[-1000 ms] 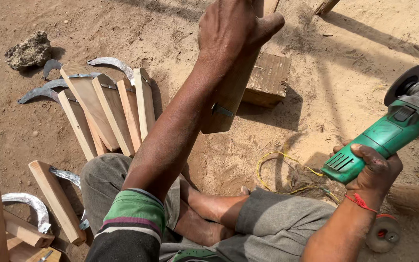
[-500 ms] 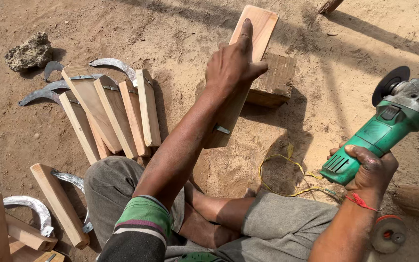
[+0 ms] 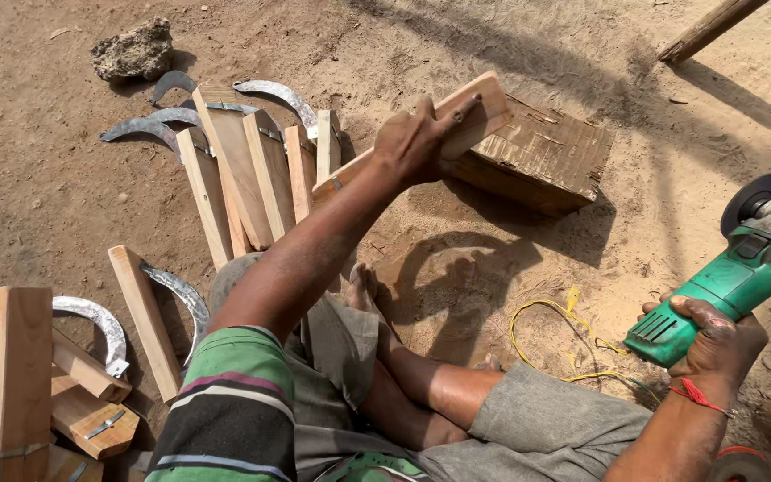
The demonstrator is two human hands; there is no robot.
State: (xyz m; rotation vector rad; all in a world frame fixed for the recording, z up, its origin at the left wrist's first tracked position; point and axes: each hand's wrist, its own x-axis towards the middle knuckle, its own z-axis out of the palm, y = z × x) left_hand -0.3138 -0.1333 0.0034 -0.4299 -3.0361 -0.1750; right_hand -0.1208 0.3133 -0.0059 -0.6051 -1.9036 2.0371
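The ground (image 3: 64,205) was bare, sandy dirt in strong sun, with a person seated on it, legs folded, seen from above.

The left fingers (image 3: 421,114) were curled over a wooden handle (image 3: 470,112), the left hand (image 3: 412,143) gripping it near its upper end and holding it at a slant, tip raised over a scarred wood block (image 3: 546,156). Whether the handle touched the block could not be told.

The right fingers (image 3: 711,317) were closed around the rear of a green grinder (image 3: 733,281), the right hand (image 3: 716,344) holding it off to the side, its dark disc (image 3: 754,201) facing away and well apart from the handle. A yellow cord (image 3: 546,335) lay looped on the dirt below.

Judging from this, good work would call for resting the handle firmly on the block, keeping the left fingers clear of the disc's path, and keeping the cord behind the tool.

Beside the left arm lay a row of sickles (image 3: 243,170), curved blades pointing away, with more sickles (image 3: 91,357) nearer the knee and a rock (image 3: 134,52) beyond.
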